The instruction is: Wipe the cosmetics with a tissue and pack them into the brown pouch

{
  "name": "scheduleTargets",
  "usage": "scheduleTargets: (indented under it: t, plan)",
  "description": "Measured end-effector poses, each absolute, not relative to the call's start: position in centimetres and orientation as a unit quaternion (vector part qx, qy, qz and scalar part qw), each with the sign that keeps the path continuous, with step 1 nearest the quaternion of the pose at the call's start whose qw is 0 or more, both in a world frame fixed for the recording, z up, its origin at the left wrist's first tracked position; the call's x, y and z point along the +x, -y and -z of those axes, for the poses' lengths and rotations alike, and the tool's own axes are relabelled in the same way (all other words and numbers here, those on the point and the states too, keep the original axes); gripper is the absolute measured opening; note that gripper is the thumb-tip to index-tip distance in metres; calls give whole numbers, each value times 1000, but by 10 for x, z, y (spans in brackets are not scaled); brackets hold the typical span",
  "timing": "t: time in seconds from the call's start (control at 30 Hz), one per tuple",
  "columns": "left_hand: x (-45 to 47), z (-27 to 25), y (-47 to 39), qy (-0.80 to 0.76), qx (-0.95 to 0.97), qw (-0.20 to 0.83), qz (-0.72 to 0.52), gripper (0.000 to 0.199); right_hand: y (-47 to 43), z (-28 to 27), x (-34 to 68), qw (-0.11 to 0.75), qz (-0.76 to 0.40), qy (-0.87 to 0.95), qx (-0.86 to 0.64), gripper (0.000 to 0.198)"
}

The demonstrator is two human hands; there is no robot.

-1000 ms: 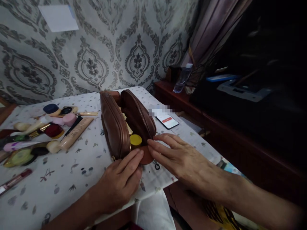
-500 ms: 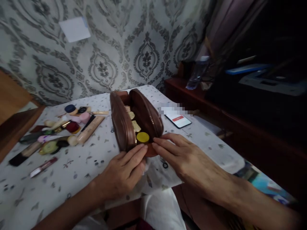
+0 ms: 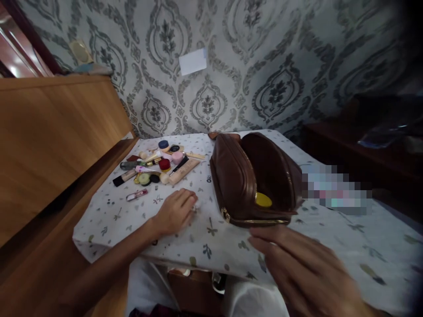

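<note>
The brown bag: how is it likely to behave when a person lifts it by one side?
The brown bag would probably flex but keep some shape, as its soft-looking sides stand up. With the zipper open, it may gape, and the yellow round thing inside might shift if tilted.

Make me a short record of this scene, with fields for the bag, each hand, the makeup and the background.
Bag: brown bag, unzipped and open, on the patterned cloth
Inside bag: yellow round item near the front end
Left hand: fingers curled, between bag and makeup; whether it holds anything is unclear
Right hand: blurred, by the bag's front edge; contact unclear
Makeup: left of the bag, including red-lidded jar and beige tube
Background: patterned wall with white sheet
</note>
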State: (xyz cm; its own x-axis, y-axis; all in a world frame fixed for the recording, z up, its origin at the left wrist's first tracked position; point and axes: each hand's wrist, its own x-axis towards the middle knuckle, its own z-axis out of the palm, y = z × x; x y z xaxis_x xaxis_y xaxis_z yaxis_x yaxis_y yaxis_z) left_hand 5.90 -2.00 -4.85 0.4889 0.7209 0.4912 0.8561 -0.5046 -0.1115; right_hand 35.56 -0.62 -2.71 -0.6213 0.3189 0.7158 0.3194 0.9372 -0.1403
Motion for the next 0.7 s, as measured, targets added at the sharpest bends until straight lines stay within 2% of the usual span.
scheduleTargets:
  t: [0.07,0.2,0.3,0.43,0.53,0.7]
  plan:
    - [37,51,19,524,-813,158,199,18,9,21,327,421,3,897,-135,26]
    - [1,59,22,585,-768,151,215,16,-5,26,262,345,-124,920,-139,28]
    - [-18,65,27,603,-753,145,221,13,-29,38,208,311,-266,886,-218,25]
    - [-29,75,32,610,-749,122,230,8,-60,59,142,309,-482,743,-345,19]
    - [-29,81,33,605,-759,106,217,6,-72,75,119,330,-508,695,-388,19]
    - [-30,78,37,602,-773,94,179,5,-75,84,127,332,-550,686,-342,18]
